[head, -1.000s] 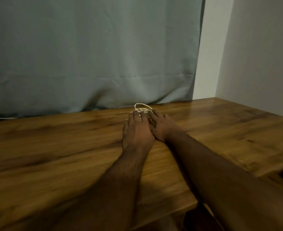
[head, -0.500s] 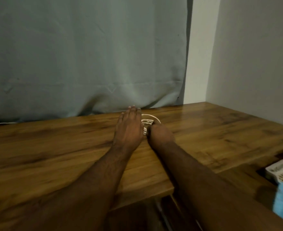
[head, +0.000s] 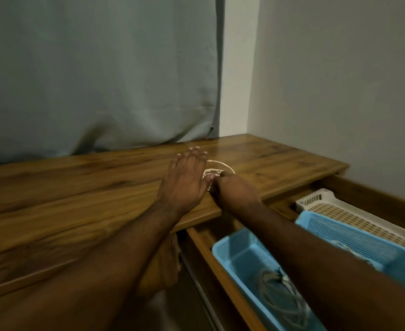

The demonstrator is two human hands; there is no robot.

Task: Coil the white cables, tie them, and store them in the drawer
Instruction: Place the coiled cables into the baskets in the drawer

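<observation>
A small coil of white cable point(head: 220, 167) lies on the wooden tabletop point(head: 77, 187), mostly hidden behind my hands. My left hand point(head: 184, 180) lies flat with straight fingers, covering the coil's left side. My right hand point(head: 235, 191) has its fingers curled onto the coil's near edge, gripping it. Below the table's right edge the drawer point(head: 220, 271) stands pulled out.
In the drawer sit a blue plastic basket point(head: 235, 254) holding a grey coiled cable point(head: 280, 297), a second blue basket point(head: 363, 242) and a white perforated tray point(head: 335, 209). A grey curtain point(head: 101, 80) hangs behind the table; a wall stands on the right.
The view has swung right and down, bringing the pulled-out drawer and its baskets into sight. My left hand went from curled at the coil to flat over it; the right stays on the coil.
</observation>
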